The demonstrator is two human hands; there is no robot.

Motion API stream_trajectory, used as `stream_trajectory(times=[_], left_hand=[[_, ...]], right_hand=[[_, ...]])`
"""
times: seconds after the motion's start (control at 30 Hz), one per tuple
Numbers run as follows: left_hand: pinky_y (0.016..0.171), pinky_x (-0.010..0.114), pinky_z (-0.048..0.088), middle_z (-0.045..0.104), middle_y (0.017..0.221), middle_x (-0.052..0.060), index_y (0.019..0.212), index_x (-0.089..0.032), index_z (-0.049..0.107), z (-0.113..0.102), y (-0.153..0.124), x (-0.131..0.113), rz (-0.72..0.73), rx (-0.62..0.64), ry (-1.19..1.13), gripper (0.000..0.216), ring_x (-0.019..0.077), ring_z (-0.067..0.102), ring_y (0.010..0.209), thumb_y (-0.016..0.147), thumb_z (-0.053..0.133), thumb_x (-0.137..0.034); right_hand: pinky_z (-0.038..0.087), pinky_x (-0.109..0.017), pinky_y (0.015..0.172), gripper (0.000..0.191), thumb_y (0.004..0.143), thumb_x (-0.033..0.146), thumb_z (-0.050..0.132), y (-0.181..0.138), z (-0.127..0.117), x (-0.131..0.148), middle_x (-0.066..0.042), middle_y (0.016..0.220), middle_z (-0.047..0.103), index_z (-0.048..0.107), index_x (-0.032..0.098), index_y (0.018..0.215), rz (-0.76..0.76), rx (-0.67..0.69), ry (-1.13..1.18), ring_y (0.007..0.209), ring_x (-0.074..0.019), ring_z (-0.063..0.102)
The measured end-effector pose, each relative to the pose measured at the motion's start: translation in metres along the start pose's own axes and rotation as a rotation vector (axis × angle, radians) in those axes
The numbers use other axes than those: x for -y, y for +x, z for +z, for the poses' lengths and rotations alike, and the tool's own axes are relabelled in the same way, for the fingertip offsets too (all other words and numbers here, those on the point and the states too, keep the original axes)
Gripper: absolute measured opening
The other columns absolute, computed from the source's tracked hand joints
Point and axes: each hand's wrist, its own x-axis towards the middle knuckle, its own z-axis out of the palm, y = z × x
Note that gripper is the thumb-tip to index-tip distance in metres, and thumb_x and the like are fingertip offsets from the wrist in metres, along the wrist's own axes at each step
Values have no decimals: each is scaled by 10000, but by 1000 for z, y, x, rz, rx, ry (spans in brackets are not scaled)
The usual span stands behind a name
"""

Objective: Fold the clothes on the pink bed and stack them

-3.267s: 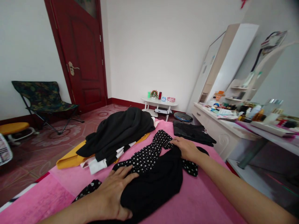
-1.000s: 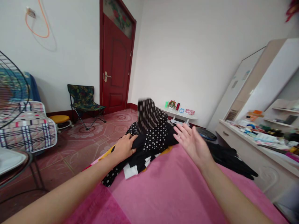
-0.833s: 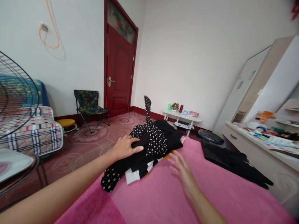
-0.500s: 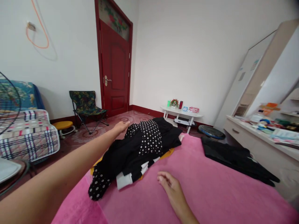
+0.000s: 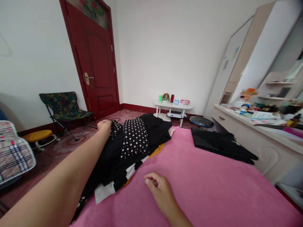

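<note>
A black top with white-dotted panels and dotted sleeves lies spread on the pink bed cover. At its far left side, my left hand is closed on the end of a dotted sleeve. White patches and some mustard-yellow cloth show along and under its near edge; my left forearm hides part of the near sleeve. My right hand hovers over or rests on the cover, right of the top, its fingers curled in loosely with nothing visible in them.
Folded black clothing lies on the bed's right side. Beyond stand a small white table, a round dark-topped stool and a cluttered dresser. To the left are a camouflage folding chair, a yellow stool and a red door.
The view has turned to the right, so the room's contents sit further left. My left hand keeps its hold on the sleeve. The fingers of my right hand have curled in more.
</note>
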Motion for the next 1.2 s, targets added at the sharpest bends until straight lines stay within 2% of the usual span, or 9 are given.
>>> stream_trajectory(times=[0.13, 0.27, 0.33, 0.63, 0.8, 0.9, 1.0, 1.1, 1.2], left_hand=[[1002, 404, 370, 590, 1179, 89, 1297, -112, 439, -5, 16, -31, -4, -73, 51, 407, 225, 529, 1077, 946, 291, -255], [1034, 358, 335, 511, 1332, 68, 1314, -223, 472, 28, 10, -83, 439, 447, 223, 523, 239, 456, 1218, 876, 396, -497], [1039, 420, 316, 466, 1384, 64, 1324, -278, 470, 51, -5, -98, 467, 523, 263, 580, 280, 410, 1266, 845, 391, -594], [1039, 591, 198, 312, 1490, 77, 1366, -311, 424, 59, -42, -108, 429, 498, 378, 597, 353, 226, 1366, 855, 340, -609], [1026, 654, 108, 556, 1267, 203, 1126, -159, 658, 58, -78, -168, 434, 469, 361, 421, 444, 383, 1251, 782, 565, -382], [1082, 487, 210, 604, 1233, 113, 1141, -233, 651, 78, -129, -197, 554, 495, 223, 382, 320, 479, 1211, 849, 468, -399], [1011, 299, 369, 593, 1266, 12, 1281, -305, 532, 107, -181, -193, 610, 551, 98, 434, 178, 539, 1162, 928, 295, -391], [1079, 345, 299, 420, 1431, 59, 1350, -209, 460, 136, -212, -166, 557, 532, 62, 482, 207, 378, 1313, 932, 275, -360], [1126, 430, 195, 269, 1510, 51, 1389, -224, 397, 157, -220, -146, 520, 479, 47, 511, 249, 215, 1389, 920, 318, -409]], right_hand=[[430, -231, 666, 162, 827, 263, 528, -1, 0, 1, -1, 773, 656, 678, 204, 834, -9, 4, -3, 733, -150, 587], [430, -232, 670, 163, 815, 233, 530, -2, 0, 1, -1, 784, 656, 687, 200, 842, -15, 11, -11, 739, -148, 588], [427, -231, 666, 161, 810, 222, 533, -3, -1, 2, -1, 782, 654, 690, 198, 838, -20, 13, -16, 734, -147, 584], [442, -244, 684, 152, 801, 235, 547, -5, -4, 4, -5, 796, 669, 690, 193, 833, -15, 11, 31, 742, -153, 593], [457, -254, 686, 149, 794, 261, 563, -3, -1, 2, -15, 788, 670, 685, 190, 842, -12, -22, 129, 738, -158, 607], [458, -250, 600, 230, 806, 363, 564, 1, -8, -1, -21, 776, 649, 652, 176, 909, 13, -210, 244, 622, -137, 582], [442, -238, 533, 357, 806, 493, 544, 2, -26, -10, -31, 790, 637, 601, 169, 945, 71, -531, 351, 567, -123, 556], [472, -243, 563, 408, 803, 558, 505, 1, -42, -24, -62, 893, 642, 542, 182, 956, 139, -783, 466, 617, -126, 585], [508, -265, 641, 392, 843, 535, 410, 5, -53, -38, -73, 1012, 634, 484, 216, 1058, 157, -728, 357, 738, -145, 627]])
